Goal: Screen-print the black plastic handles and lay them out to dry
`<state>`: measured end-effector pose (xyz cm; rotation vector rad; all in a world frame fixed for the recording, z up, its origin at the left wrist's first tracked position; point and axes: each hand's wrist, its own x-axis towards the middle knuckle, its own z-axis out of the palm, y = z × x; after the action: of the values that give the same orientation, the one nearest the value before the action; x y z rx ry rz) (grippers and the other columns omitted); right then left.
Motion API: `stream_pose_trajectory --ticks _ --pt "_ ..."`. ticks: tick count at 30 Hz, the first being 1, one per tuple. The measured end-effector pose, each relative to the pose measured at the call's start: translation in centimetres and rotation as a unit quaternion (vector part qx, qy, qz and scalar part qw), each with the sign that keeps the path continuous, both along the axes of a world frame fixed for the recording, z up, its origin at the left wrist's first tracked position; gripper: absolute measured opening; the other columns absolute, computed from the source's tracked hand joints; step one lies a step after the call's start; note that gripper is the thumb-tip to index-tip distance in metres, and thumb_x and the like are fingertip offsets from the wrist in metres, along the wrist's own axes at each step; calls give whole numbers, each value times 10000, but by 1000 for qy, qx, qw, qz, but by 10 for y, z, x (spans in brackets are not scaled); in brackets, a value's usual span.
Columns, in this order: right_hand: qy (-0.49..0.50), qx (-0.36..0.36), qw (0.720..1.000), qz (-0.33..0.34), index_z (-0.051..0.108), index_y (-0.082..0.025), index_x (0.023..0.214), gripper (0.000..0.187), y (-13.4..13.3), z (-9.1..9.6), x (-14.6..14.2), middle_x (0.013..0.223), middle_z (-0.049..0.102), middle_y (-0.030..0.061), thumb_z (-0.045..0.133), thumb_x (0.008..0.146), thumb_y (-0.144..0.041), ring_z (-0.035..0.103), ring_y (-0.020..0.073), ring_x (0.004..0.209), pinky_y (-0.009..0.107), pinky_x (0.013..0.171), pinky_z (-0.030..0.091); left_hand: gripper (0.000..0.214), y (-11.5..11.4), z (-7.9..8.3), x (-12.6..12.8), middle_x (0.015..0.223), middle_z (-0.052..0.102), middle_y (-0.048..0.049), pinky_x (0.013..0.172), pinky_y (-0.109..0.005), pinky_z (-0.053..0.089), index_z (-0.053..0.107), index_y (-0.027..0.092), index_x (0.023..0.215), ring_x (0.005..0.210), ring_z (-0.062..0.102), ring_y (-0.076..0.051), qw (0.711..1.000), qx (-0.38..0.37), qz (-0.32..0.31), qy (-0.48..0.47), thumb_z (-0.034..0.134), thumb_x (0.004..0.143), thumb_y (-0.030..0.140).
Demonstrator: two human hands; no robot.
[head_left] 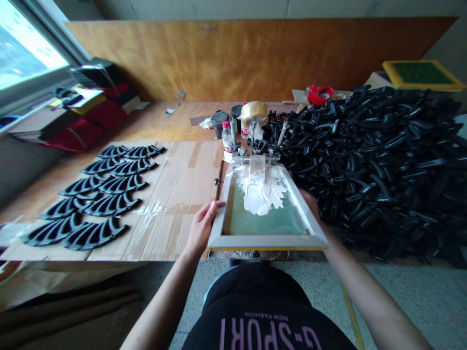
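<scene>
A screen-printing frame (268, 241) with a pale metal border and green mesh (268, 222) is held at its back by a hinge clamp (272, 158). White ink (260, 200) lies on the mesh below a clear squeegee blade (257, 167). My left hand (202, 227) is at the frame's left edge, its fingers closed and their tips partly hidden there; I cannot make out what they grip. At the far side of the right edge, my right hand (311, 203) is blurred and mostly covered by the frame, so its fingers do not show.
Curved black ribbed parts (109, 204) lie in rows on cardboard (175, 194) at left. A large heap of black plastic parts (365, 170) fills the right. Behind the frame stand a bottle (226, 138), a black tub (219, 121) and a tape roll (253, 111).
</scene>
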<state>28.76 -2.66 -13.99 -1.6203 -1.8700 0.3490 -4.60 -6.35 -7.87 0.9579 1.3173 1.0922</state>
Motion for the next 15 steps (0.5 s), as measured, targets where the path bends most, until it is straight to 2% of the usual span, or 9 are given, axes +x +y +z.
stream_pose_trajectory --ticks 1,3,5,7,9,12,15 --pt "-7 22 999 -29 654 -53 1187 433 10 8 5 1146 688 148 375 966 -300 630 260 1072 360 956 501 602 -7 -17 -3 707 639 -17 494 -221 384 704 153 1096 560 528 -118 999 -34 -18 -3 683 718 620" --pt "-34 71 996 -49 581 -101 1300 430 31 24 -3 1334 578 175 498 932 -306 531 301 1227 464 1048 433 762 -15 -53 -5 704 643 -8 516 -229 398 591 173 1312 582 550 -138 997 -67 -37 -1 737 675 566" --pt "-86 93 992 -2 502 -143 1374 558 52 35 -31 1464 444 171 646 856 -292 401 341 1339 532 1095 359 861 -16 -83 -5 701 636 1 529 -231 399 464 190 1436 588 550 -142 997 -66 -37 20 732 690 525" --pt "-145 61 985 64 530 -132 1316 544 68 40 -63 1403 489 182 701 814 -253 421 356 1300 514 1057 385 823 -14 -104 -4 685 611 12 536 -230 392 442 193 1453 581 533 -135 997 -55 -37 50 694 732 499" --pt "-191 3 977 99 608 -127 1142 338 74 38 -88 1174 624 168 683 822 -204 539 320 1132 439 952 451 754 -12 -114 -4 667 586 21 540 -230 387 474 196 1430 577 521 -131 996 -47 -40 71 668 758 475" --pt "-234 -36 963 129 630 -155 951 100 57 28 -98 927 668 109 593 860 -137 598 247 913 342 799 466 685 -10 -120 -5 659 576 22 543 -234 386 532 201 1378 580 520 -137 995 -45 -36 84 672 756 451" --pt "-270 8 937 219 634 -163 894 170 19 17 -86 882 661 93 496 867 -67 586 225 875 311 719 432 642 -10 -123 -7 669 583 17 557 -237 391 562 201 1344 602 526 -143 994 -42 -35 94 669 762 451"
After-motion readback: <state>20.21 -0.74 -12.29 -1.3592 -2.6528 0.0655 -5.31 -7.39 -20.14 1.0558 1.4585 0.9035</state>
